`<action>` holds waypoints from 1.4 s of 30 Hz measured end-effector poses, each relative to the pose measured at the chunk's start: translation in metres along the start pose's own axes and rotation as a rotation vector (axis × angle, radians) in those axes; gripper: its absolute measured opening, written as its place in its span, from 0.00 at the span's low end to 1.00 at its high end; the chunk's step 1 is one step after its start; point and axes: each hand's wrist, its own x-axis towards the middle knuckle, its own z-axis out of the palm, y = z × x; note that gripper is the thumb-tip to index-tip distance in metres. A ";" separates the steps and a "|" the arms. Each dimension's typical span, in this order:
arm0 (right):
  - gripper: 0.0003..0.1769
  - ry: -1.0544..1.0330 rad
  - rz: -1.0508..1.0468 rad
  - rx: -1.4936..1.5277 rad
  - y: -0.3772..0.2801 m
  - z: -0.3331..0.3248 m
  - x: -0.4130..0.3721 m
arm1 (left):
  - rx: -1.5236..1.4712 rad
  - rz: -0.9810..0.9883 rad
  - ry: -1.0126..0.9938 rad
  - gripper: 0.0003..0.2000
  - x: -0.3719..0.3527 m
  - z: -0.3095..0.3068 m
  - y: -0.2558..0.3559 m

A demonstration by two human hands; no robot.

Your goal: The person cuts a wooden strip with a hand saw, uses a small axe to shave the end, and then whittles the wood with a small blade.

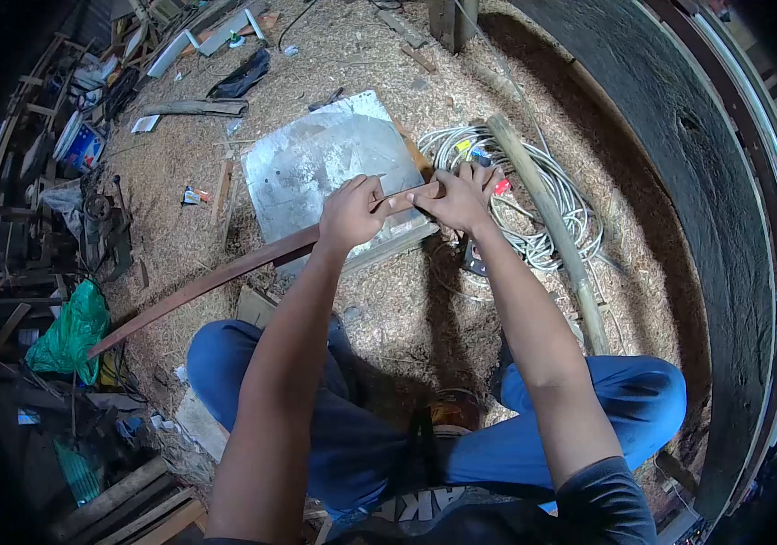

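A long, narrow reddish-brown wooden strip [225, 275] slants from the lower left up to both hands. My left hand [350, 213] is closed around it near its upper end. Just to the right, my right hand [459, 198] grips the same strip close to that end, thumb toward the left hand. Both hands are over a scuffed, silvery flat-topped slab [302, 150] on the ground. The strip's far end [98, 351] reaches a green plastic bag at the left.
Coiled grey cable [579, 222] lies right of the slab, with a wooden pole [547, 213] across it. A large timber beam [688, 136] curves along the right. Wood shavings cover the ground. The green bag [75, 322] and mixed clutter line the left side.
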 end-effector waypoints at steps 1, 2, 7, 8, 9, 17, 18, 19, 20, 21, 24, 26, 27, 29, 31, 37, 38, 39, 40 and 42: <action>0.36 -0.003 0.000 -0.002 0.000 0.001 0.001 | -0.002 -0.027 -0.014 0.12 0.000 -0.001 0.001; 0.36 -0.002 -0.003 0.000 0.002 0.001 0.002 | -0.005 -0.032 -0.016 0.12 0.001 -0.002 0.002; 0.36 0.048 -0.016 0.001 0.004 0.004 -0.001 | -0.050 -0.020 -0.017 0.13 0.000 -0.003 0.000; 0.36 0.031 -0.014 0.006 0.004 0.003 -0.002 | -0.050 -0.018 -0.016 0.13 0.000 -0.002 0.000; 0.36 0.014 -0.014 0.013 0.002 0.001 -0.002 | -0.039 0.003 0.002 0.13 0.000 -0.002 0.000; 0.36 0.016 -0.001 -0.006 0.001 0.001 -0.002 | -0.030 0.023 0.011 0.13 0.000 0.000 -0.003; 0.36 0.003 0.002 -0.005 0.000 0.000 -0.003 | -0.032 0.023 0.011 0.13 0.000 0.001 -0.003; 0.36 0.004 0.004 -0.003 -0.001 -0.001 -0.003 | -0.035 0.022 0.011 0.14 0.001 0.001 -0.003; 0.36 0.006 0.012 -0.010 -0.002 -0.002 -0.003 | -0.035 0.023 0.009 0.14 0.000 0.001 -0.003; 0.36 0.007 0.019 -0.017 -0.002 -0.002 -0.003 | -0.025 0.020 0.005 0.14 0.000 0.000 -0.002; 0.36 0.027 0.011 -0.017 -0.002 0.000 -0.004 | -0.016 0.015 0.001 0.15 0.000 -0.001 0.000; 0.37 0.025 0.006 -0.017 -0.002 0.000 -0.003 | -0.011 0.016 0.000 0.16 0.000 -0.002 -0.001; 0.38 0.023 0.005 -0.019 -0.001 0.001 -0.003 | -0.019 0.022 0.002 0.16 0.000 -0.002 -0.001; 0.36 0.038 -0.004 -0.017 0.002 0.003 -0.003 | -0.029 0.029 0.003 0.16 0.000 -0.001 -0.001; 0.35 0.056 -0.017 -0.013 0.007 0.010 -0.003 | -0.013 0.025 -0.021 0.17 0.001 -0.002 -0.002; 0.13 0.609 -0.246 0.616 0.026 0.011 -0.019 | -0.022 0.034 -0.032 0.17 -0.001 -0.004 -0.002; 0.12 0.690 -0.257 0.585 0.031 0.010 -0.028 | -0.026 0.034 -0.031 0.17 -0.001 -0.004 -0.002; 0.12 0.691 -0.257 0.580 0.037 0.013 -0.040 | -0.026 0.025 -0.040 0.17 0.000 -0.003 -0.003; 0.13 0.719 -0.159 0.533 0.048 0.022 -0.051 | -0.027 0.015 -0.048 0.17 0.000 -0.003 -0.004; 0.15 0.659 -0.021 0.430 0.072 0.046 -0.078 | -0.020 0.009 -0.049 0.17 0.000 -0.003 -0.003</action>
